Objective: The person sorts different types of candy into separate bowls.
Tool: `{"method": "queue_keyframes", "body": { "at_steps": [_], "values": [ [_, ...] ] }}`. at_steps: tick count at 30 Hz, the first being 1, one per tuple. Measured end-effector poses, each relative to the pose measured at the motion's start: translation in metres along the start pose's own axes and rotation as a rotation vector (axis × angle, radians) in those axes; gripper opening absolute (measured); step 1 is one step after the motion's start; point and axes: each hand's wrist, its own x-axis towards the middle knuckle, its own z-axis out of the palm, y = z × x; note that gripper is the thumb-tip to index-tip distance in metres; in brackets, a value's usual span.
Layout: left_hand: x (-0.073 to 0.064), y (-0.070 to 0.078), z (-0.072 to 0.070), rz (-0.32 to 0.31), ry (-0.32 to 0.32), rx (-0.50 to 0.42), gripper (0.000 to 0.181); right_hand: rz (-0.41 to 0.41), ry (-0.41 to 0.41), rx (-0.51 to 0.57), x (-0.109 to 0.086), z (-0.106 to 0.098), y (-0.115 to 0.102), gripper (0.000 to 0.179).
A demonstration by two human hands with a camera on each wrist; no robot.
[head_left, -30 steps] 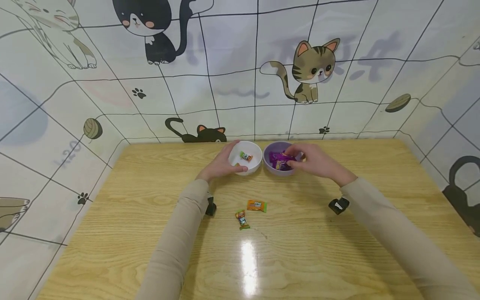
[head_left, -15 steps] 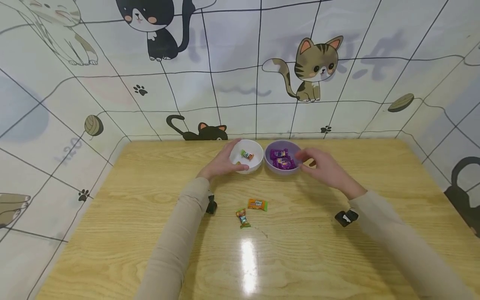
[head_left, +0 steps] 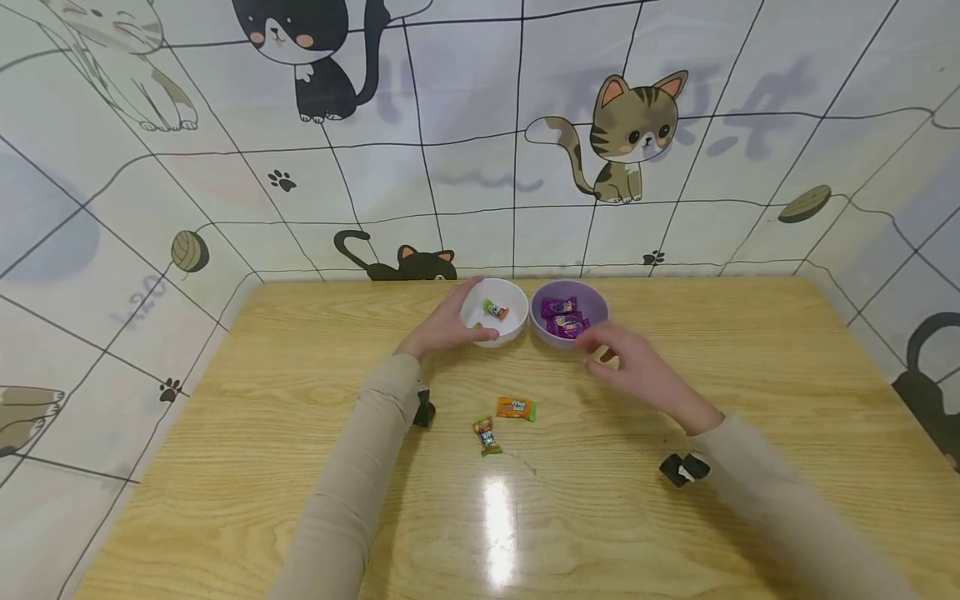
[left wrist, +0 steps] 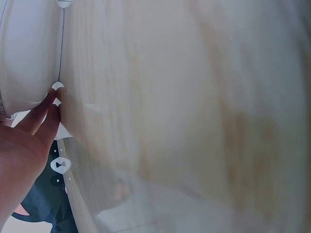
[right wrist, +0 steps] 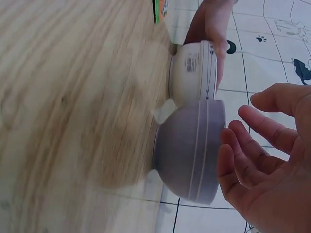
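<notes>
My left hand (head_left: 446, 323) grips the white bowl (head_left: 512, 329) by its left side, thumb over the near rim. Inside that bowl lies a small green-and-orange wrapped candy (head_left: 495, 309), with another partly hidden by the thumb. Touching it on the right stands a purple bowl (head_left: 597, 304) holding several purple-wrapped candies (head_left: 564, 321). My right hand (head_left: 637, 371) hovers at the purple bowl's near right rim, fingers loosely bent and holding nothing. In the right wrist view its fingers (right wrist: 255, 160) spread beside the purple bowl (right wrist: 187, 150).
On the wooden table (head_left: 315, 350), in front of the bowls, lie an orange wrapped candy (head_left: 516, 408) and a brown-and-green wrapped candy (head_left: 487, 436). A cat-patterned sheet (head_left: 472, 183) rises behind the bowls and along both sides.
My right hand has left the purple candies, drawing out of the purple bowl to the right and then toward me. The left hand stays on the white bowl.
</notes>
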Motion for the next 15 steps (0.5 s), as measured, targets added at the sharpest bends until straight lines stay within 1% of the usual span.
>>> {"method": "queue_keyframes", "body": {
  "at_steps": [4,7,15],
  "values": [
    [0.0,0.001,0.0,-0.008,-0.001,-0.001,0.1,-0.028,-0.008,0.03,-0.001,0.009,-0.005,0.025],
    [0.0,0.002,0.0,-0.011,-0.003,0.001,0.1,-0.027,-0.035,0.046,-0.001,0.017,-0.008,0.025],
    [-0.001,0.004,-0.001,-0.018,-0.008,0.008,0.1,0.043,-0.144,0.094,-0.002,0.037,-0.013,0.023]
  ]
}}
